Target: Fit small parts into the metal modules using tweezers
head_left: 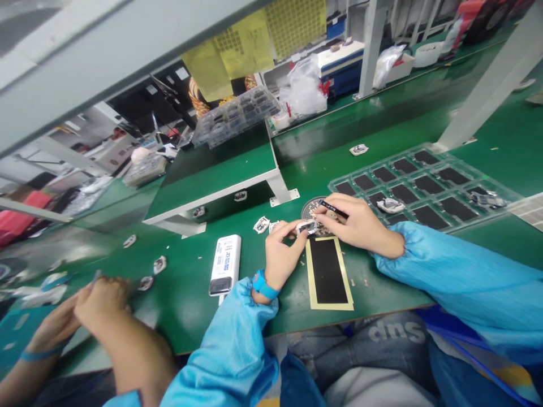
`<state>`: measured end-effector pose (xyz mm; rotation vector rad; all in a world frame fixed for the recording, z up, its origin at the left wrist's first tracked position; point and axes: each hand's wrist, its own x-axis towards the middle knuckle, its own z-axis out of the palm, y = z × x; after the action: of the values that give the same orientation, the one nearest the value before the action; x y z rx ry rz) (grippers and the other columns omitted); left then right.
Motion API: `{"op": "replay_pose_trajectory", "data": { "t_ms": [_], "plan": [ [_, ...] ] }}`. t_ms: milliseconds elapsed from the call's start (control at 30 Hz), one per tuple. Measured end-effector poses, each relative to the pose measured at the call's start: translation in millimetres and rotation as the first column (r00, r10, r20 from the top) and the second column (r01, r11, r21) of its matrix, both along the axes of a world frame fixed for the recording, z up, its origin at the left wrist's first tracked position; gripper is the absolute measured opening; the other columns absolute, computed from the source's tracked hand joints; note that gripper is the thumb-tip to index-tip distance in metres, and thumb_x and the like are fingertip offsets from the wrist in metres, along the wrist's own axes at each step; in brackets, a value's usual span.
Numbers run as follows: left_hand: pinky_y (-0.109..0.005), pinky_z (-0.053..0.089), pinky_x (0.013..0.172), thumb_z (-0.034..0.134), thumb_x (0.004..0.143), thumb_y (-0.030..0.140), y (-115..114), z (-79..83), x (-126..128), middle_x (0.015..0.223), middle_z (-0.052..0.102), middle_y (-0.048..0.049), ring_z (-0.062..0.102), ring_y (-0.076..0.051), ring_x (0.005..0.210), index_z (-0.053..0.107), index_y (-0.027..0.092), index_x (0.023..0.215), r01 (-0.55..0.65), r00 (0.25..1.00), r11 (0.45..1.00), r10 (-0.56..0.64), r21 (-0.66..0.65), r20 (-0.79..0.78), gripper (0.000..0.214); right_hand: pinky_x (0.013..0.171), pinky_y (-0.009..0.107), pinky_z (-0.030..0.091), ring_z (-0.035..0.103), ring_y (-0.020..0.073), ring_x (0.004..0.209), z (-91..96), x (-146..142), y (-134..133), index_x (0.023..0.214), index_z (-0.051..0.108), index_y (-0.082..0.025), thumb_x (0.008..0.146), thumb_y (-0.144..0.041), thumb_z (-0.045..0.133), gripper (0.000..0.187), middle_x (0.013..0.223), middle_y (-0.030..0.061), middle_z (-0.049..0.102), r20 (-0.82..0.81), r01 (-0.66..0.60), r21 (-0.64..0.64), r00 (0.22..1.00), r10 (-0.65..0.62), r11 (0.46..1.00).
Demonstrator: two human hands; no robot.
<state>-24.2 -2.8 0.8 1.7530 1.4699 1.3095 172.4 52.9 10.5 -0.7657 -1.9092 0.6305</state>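
Observation:
My left hand (282,249), with a blue wrist strap, pinches a small white-framed part with a dark middle (306,227). Close on its right, my right hand (354,220) grips a slim black tool with pale lettering (334,210), probably tweezers; its tip is too small to make out. Beneath and behind the hands sits a round dish (311,208) of small pale pieces, partly covered by them. A black sheet on yellow backing (328,271) lies just in front. Similar white parts (262,225) rest on the green bench to the left of my left hand.
On the right stands a clear compartment tray (428,186) of dark flat pieces, with white parts on top. A white power bank (225,265) lies left of my left hand. Further left are a co-worker's hands (99,299). A green raised shelf (220,175) stands behind.

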Motion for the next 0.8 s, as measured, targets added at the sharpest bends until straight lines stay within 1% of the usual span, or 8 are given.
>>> {"op": "replay_pose_trajectory", "data": {
  "t_ms": [100,233,500,567,633,700,733,800],
  "plan": [
    [-0.03,0.044,0.071,0.071,0.086,0.027,-0.9,0.7,0.9,0.078,0.062,-0.0022,0.053,-0.017,0.075,0.08,0.026,0.104,0.001,1.0,1.0,0.0,0.021,-0.023,0.02,0.084,0.039,0.054,0.066,0.0232,0.093,-2.9,-0.2,0.4,0.097,0.071,-0.022,0.093,-0.03,0.063,0.012,0.097,0.0075,0.07,0.004,-0.065,0.008,0.998,0.065,0.998],
    [-0.029,0.043,0.07,0.069,0.088,0.026,-1.5,-0.7,1.3,0.078,0.061,-0.0021,0.053,-0.017,0.076,0.079,0.026,0.107,0.0,0.999,0.999,0.002,0.036,-0.053,0.022,0.081,0.038,0.054,0.065,0.0221,0.089,-8.9,-0.7,0.6,0.098,0.072,-0.022,0.095,-0.029,0.061,0.013,0.093,0.0072,0.068,0.066,-0.156,0.043,0.986,0.153,0.987],
    [-0.029,0.043,0.07,0.067,0.087,0.022,-0.7,-3.3,1.2,0.078,0.06,-0.0016,0.053,-0.016,0.075,0.078,0.025,0.106,0.014,0.995,0.999,-0.011,0.029,-0.104,0.022,0.078,0.036,0.053,0.064,0.0226,0.092,-14.3,-0.7,-1.4,0.109,0.071,-0.019,0.098,-0.028,0.057,0.021,0.097,0.0093,0.067,0.217,-0.138,0.125,0.97,0.109,0.982],
    [-0.029,0.043,0.071,0.067,0.087,0.021,-1.7,-3.3,2.2,0.078,0.06,-0.0017,0.053,-0.017,0.075,0.078,0.025,0.106,0.014,0.993,0.999,-0.011,0.03,-0.115,0.023,0.078,0.036,0.053,0.063,0.0224,0.091,-15.9,-1.7,-2.2,0.109,0.071,-0.02,0.098,-0.028,0.055,0.021,0.097,0.0091,0.066,0.243,-0.149,0.128,0.963,0.115,0.98],
    [-0.029,0.043,0.071,0.066,0.086,0.021,-2.6,-1.7,1.0,0.077,0.06,-0.0018,0.054,-0.017,0.076,0.079,0.026,0.106,0.021,0.991,1.0,-0.018,0.023,-0.136,0.024,0.078,0.036,0.052,0.063,0.0224,0.091,-16.3,-2.1,-2.2,0.109,0.071,-0.022,0.099,-0.029,0.055,0.021,0.097,0.0085,0.066,0.246,-0.181,0.11,0.958,0.15,0.977],
    [-0.029,0.043,0.07,0.066,0.086,0.022,-1.0,2.0,-6.4,0.078,0.061,-0.0021,0.055,-0.017,0.075,0.079,0.026,0.106,0.032,0.983,0.999,-0.033,-0.006,-0.18,0.024,0.08,0.037,0.052,0.063,0.0223,0.091,-14.9,-0.3,0.0,0.108,0.07,-0.022,0.099,-0.031,0.056,0.019,0.097,0.0078,0.067,0.218,-0.209,0.083,0.958,0.187,0.974],
    [-0.029,0.044,0.07,0.066,0.086,0.022,1.8,4.4,-13.5,0.079,0.063,-0.0025,0.057,-0.018,0.076,0.079,0.026,0.106,0.026,0.978,0.999,-0.03,-0.027,-0.204,0.025,0.081,0.037,0.051,0.063,0.0222,0.091,-13.6,1.8,2.4,0.107,0.07,-0.022,0.098,-0.032,0.056,0.019,0.097,0.0075,0.067,0.207,-0.201,0.072,0.961,0.182,0.977],
    [-0.029,0.046,0.071,0.067,0.084,0.023,13.1,10.0,-35.1,0.084,0.069,-0.0038,0.06,-0.018,0.077,0.079,0.025,0.107,-0.029,0.967,0.996,0.007,-0.086,-0.253,0.026,0.078,0.036,0.05,0.063,0.0224,0.089,-11.4,8.4,10.0,0.102,0.069,-0.021,0.098,-0.033,0.057,0.018,0.096,0.0075,0.067,0.232,-0.126,0.055,0.967,0.11,0.991]
  ]
}}
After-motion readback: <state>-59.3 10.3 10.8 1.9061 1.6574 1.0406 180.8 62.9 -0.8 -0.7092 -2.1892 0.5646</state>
